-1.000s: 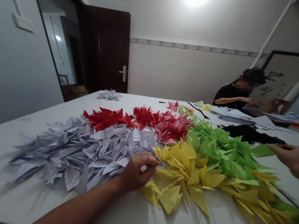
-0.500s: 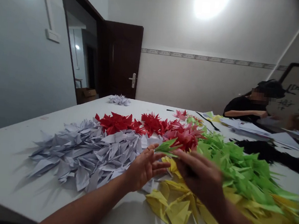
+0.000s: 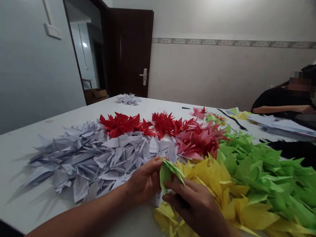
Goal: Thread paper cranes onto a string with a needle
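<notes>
A folded light-green paper piece [image 3: 170,170] is held between my two hands above the near part of the table. My left hand [image 3: 147,179] pinches its left side, with the fingers curled behind it. My right hand [image 3: 194,202] grips its lower right side between thumb and fingers. Beneath and right of my right hand spreads a heap of yellow folded paper [image 3: 219,176]. To the left of my left hand lies a large pile of white folded paper [image 3: 115,159]. A pile of green folded paper [image 3: 269,177] sits farther right.
Red folded paper [image 3: 121,124] and pink folded paper [image 3: 197,139] lie behind the white pile. A small white cluster [image 3: 129,99] rests at the table's far left. Black strands [image 3: 300,152] and paper sheets [image 3: 283,125] lie at right, near a seated person [image 3: 285,99].
The green paper has turned more upright and come slightly lower. My left fingers have gone from spread to closed on it, and my right hand has moved closer in. The view has shifted downward.
</notes>
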Tool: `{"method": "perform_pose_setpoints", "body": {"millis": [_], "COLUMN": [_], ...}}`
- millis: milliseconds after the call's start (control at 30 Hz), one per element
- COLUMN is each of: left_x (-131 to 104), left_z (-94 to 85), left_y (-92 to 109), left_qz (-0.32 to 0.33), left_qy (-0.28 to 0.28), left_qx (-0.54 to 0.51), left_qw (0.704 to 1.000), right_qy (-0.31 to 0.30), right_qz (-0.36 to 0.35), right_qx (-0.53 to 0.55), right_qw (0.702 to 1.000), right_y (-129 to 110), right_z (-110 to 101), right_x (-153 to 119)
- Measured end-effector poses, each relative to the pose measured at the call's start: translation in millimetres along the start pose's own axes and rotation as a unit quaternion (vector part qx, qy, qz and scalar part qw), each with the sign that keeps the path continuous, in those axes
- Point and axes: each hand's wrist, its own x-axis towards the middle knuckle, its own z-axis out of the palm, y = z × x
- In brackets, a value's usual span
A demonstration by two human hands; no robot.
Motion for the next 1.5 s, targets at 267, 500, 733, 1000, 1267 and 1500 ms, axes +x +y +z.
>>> {"method": "perform_pose_setpoints", "body": {"millis": [267,500,733,1000,1267,1500], "left_x": [-1,-1,-5,-6,-6,-4], "left_z": [1.5,-1.7,-0.7,-3.1,-3.1,-1.8], "left_y": [5,-1,-4,-6,-6,-3], "left_qz": [-0.012,0.003,0.011,0.007,0.010,0.033], "left_qy": [0.030,-0.025,-0.065,-0.079,-0.087,-0.046], "left_qx": [-0.049,-0.014,-0.001,0.020,0.016,0.008], "left_qw": [0.998,1.000,0.998,0.997,0.996,0.998], "right_qy": [0.048,0.085,0.099,0.093,0.100,0.131], "right_qz": [0.097,0.135,0.133,0.154,0.154,0.147], "right_qx": [-0.014,-0.017,-0.035,-0.034,-0.011,0.097], "right_qw": [0.994,0.987,0.986,0.983,0.983,0.976], "right_y": [-10,-2,1,5,6,0], "right_z": [-8,5,6,8,7,3], "right_x": [1,-1,-1,-4,-2,-5]}}
